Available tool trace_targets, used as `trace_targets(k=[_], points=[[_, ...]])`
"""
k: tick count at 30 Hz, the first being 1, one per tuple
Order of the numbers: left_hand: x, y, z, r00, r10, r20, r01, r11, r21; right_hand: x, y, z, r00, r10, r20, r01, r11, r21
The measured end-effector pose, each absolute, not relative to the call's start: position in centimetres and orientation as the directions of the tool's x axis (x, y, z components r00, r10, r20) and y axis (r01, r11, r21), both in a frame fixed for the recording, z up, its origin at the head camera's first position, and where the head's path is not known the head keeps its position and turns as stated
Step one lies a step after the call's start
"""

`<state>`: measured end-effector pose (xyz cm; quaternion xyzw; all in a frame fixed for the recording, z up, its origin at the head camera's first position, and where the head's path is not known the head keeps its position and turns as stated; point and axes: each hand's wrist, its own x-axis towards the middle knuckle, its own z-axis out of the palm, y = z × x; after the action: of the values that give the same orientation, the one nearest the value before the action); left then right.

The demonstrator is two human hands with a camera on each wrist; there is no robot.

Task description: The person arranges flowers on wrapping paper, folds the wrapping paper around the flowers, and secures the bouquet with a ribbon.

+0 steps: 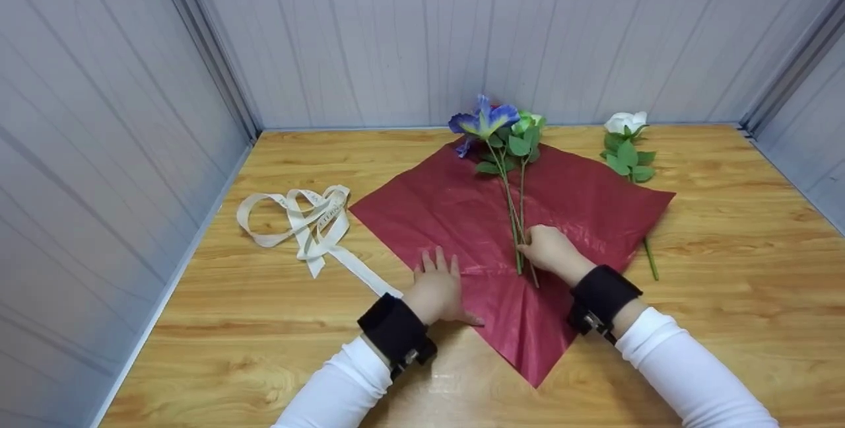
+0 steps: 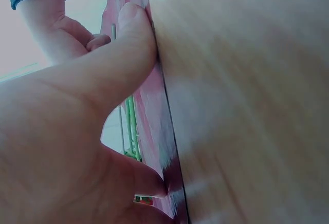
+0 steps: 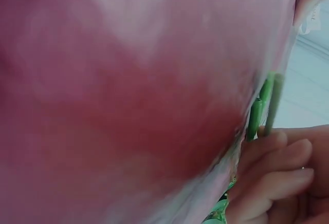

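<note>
A sheet of dark red wrapping paper (image 1: 429,197) lies on the wooden table, one corner toward the person. On it rests a small bunch of artificial flowers: a blue-purple iris (image 1: 485,119), a pale green bloom (image 1: 528,121) and a bit of red mostly hidden behind them. My right hand (image 1: 551,249) pinches the flower stems (image 1: 517,226) near their lower ends, fingers curled in the right wrist view. With fingers spread, my left hand (image 1: 437,290) presses on the paper's left edge; its thumb (image 2: 134,29) lies along that edge in the left wrist view.
A cream ribbon (image 1: 323,216) with printed letters lies in loose loops at the left, its tail running to the left wrist. At the right is a white rose (image 1: 626,123), its stem partly under the paper. Grey panels (image 1: 396,38) wall the table's back and sides.
</note>
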<state>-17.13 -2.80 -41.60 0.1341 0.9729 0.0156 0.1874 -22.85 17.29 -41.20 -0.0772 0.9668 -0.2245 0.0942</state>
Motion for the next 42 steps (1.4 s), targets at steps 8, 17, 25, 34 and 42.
trace_targets(k=[8, 17, 25, 34, 42], points=[[-17.1, -2.8, -41.7, -0.895, 0.267, -0.357, 0.260, 0.963, 0.070, -22.8, 17.4, -41.2, -0.962, -0.218, -0.166, -0.133, 0.901, -0.413], [-17.0, -2.7, -41.5, -0.894, 0.264, -0.363, 0.258, 0.964, 0.066, -22.7, 17.1, -41.2, -0.962, -0.197, -0.187, -0.144, 0.953, -0.267], [-16.9, -2.7, -41.5, -0.902, 0.285, -0.324, 0.283, 0.958, 0.053, -22.7, 17.5, -41.0, -0.963, -0.191, -0.188, -0.121, 0.936, -0.330], [-16.9, -2.7, -41.5, -0.898, 0.279, -0.339, 0.275, 0.959, 0.062, -22.7, 18.8, -39.8, -0.981, -0.167, -0.099, -0.112, 0.903, -0.416], [-17.0, -2.8, -41.5, -0.899, 0.284, -0.334, 0.286, 0.957, 0.046, -22.8, 21.2, -38.8, -0.992, -0.121, -0.045, -0.090, 0.898, -0.431]])
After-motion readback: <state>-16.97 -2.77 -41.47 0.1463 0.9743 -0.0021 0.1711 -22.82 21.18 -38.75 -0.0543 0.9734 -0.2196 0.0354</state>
